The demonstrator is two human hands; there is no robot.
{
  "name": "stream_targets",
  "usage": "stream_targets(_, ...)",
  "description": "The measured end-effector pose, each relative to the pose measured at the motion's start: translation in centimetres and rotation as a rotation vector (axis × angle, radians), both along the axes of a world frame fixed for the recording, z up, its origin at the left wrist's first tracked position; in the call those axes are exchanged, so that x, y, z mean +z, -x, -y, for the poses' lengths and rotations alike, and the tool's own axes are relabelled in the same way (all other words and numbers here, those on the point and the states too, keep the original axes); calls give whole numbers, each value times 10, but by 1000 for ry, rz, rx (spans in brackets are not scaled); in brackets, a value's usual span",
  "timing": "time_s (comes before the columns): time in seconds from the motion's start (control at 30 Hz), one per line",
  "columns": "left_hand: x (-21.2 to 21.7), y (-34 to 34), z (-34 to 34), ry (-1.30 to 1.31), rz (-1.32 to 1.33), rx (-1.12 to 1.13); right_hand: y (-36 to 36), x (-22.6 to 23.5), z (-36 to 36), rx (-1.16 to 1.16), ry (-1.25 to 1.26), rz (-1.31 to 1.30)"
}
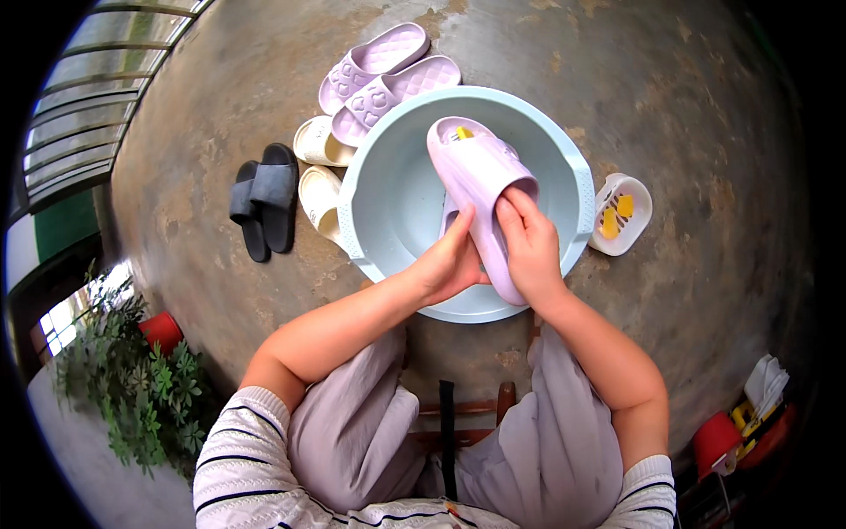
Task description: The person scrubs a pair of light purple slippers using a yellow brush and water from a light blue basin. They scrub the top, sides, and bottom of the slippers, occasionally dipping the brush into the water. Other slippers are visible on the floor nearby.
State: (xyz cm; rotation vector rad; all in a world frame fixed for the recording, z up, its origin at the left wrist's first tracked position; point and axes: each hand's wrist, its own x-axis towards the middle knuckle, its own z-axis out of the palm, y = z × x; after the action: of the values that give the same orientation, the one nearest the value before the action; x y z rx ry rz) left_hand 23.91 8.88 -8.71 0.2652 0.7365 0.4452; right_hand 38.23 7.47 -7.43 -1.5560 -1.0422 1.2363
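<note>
- Person sits w/ both hands over a pale blue basin [379, 189], centre of frame, holding a lilac slipper [480, 181] above its bowl.
- Left hand [449, 263] wraps the slipper's near edge from the left, fingers pressed vs. the sole side; right hand [531, 247] pinches the strap edge, thumb on top.
- Doing it well, by judgement: keep slipper over the bowl so drips stay inside, left hand steadies while right works the strap, turn it to reach the inner side.
- Something yellow [463, 133] shows at the slipper's far end; too small to tell what it is.
- Hard to tell if basin holds water; its near rim is hidden by hands.
- Other slippers lie upper left: lilac pair [388, 75], cream pair [319, 167], dark pair [263, 198]. Soap dish [621, 214] at right.
- Stool under the person mostly hidden by legs.
</note>
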Motion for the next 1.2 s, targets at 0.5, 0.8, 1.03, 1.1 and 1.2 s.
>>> stream_targets(0.5, -26, 22, -22, 103, 166, 202, -23, 66, 40, 373, 226, 52)
stream_targets(0.8, -25, 32, -22, 314, 363, 232, -19, 117, 25, 736, -117, 704)
stream_targets(1.03, 2, 20, -28, 145, 78, 267, -4, 63, 16, 540, -247, 1056)
stream_targets(1.1, 12, 5, -21, 169, -99, 271, -9, 28, 1, 453, -205, 1167)
stream_targets(1.2, 1, 5, -33, 137, -64, 253, -8, 40, 18, 498, -149, 1061)
